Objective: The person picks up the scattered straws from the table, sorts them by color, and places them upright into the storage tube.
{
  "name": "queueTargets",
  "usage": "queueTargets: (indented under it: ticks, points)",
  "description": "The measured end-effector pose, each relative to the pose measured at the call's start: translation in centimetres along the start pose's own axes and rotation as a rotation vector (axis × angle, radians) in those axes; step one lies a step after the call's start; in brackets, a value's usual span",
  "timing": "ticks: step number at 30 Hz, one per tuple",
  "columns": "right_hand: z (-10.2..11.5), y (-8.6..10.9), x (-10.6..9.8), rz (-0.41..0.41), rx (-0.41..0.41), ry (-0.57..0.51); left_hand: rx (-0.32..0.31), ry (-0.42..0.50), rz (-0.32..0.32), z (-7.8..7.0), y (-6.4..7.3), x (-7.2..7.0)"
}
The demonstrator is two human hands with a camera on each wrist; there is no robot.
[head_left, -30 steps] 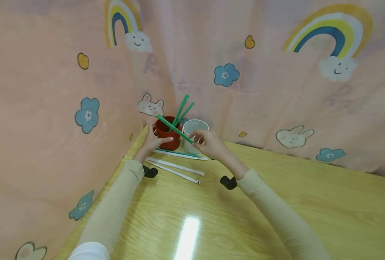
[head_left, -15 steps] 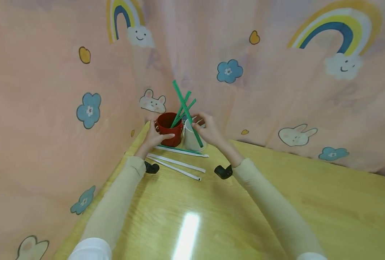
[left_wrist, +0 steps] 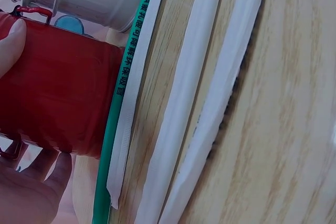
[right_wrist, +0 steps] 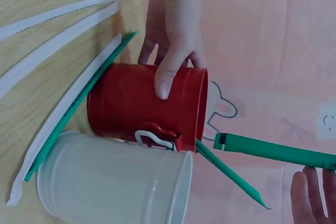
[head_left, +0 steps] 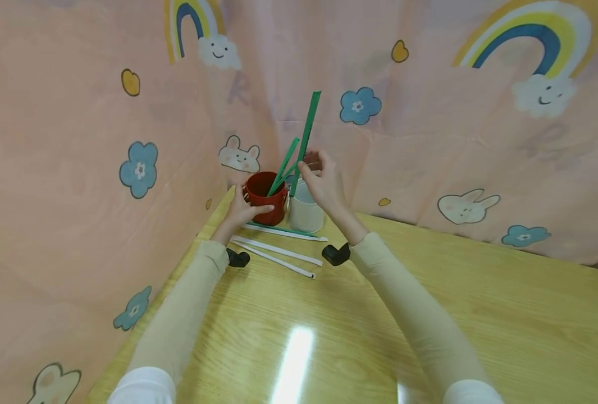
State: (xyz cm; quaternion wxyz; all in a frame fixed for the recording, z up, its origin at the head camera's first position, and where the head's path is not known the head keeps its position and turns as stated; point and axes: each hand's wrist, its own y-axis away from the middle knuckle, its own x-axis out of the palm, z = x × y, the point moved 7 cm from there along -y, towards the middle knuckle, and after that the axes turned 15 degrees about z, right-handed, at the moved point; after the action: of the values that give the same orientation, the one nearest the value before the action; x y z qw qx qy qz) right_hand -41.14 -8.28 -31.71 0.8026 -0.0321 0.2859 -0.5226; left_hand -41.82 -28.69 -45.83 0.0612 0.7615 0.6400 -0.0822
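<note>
A red bucket (head_left: 277, 217) stands at the table's back left corner beside a white bucket (head_left: 307, 217). My left hand (head_left: 238, 213) grips the red one from the left, thumb across its front and fingers on the far side. Two green-wrapped straws (head_left: 286, 163) lean inside it. With thumb and fingers, my right hand (head_left: 327, 182) pinches another green-wrapped straw (head_left: 306, 132), nearly upright, above the buckets. Its lower end (right_wrist: 223, 141) is close to the red bucket's mouth in the right wrist view, outside the rim.
A green straw (left_wrist: 119, 85) and a white one (left_wrist: 127, 119) lie side by side against the bucket bases. Nearer are two more white straws (head_left: 278, 251). A pink patterned curtain (head_left: 405, 140) hangs close behind and along the left of the wooden table (head_left: 405, 280).
My right hand has risen and turned the held straw from slanting down to the right to nearly upright, lower end beside the red bucket. My left hand keeps its grip.
</note>
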Motion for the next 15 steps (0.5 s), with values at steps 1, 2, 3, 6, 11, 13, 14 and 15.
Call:
queueTargets:
  ticks: [1, 2, 3, 6, 11, 13, 14, 15]
  points:
    - [0.0, -0.1, 0.0, -0.011, -0.006, -0.004, 0.003, 0.0, 0.002, -0.1, 0.0, 0.0]
    - [0.0, -0.3, 0.0, -0.02, -0.012, -0.012, 0.008, 0.003, 0.003, -0.1, -0.1, 0.0]
    - [-0.1, -0.4, 0.1, -0.028, -0.016, -0.029, 0.008, 0.002, 0.004, -0.1, -0.1, 0.0]
    - [-0.5, -0.7, 0.5, -0.05, -0.019, -0.1, -0.002, 0.002, 0.003, 0.1, 0.0, 0.0]
    - [-1.2, -0.9, 1.1, -0.061, 0.017, -0.093, -0.01, -0.002, 0.0, 0.3, 0.1, -0.1]
    - [-1.5, -1.0, 1.2, -0.065, 0.035, -0.062, -0.003, -0.01, -0.001, 0.3, 0.1, -0.1]
    - [-1.8, -1.1, 1.3, -0.065, 0.043, -0.057, 0.0, -0.011, -0.001, 0.2, 0.1, 0.0]
    - [-1.9, -1.1, 1.3, -0.065, 0.05, -0.044, 0.001, -0.012, -0.001, 0.2, 0.0, 0.0]
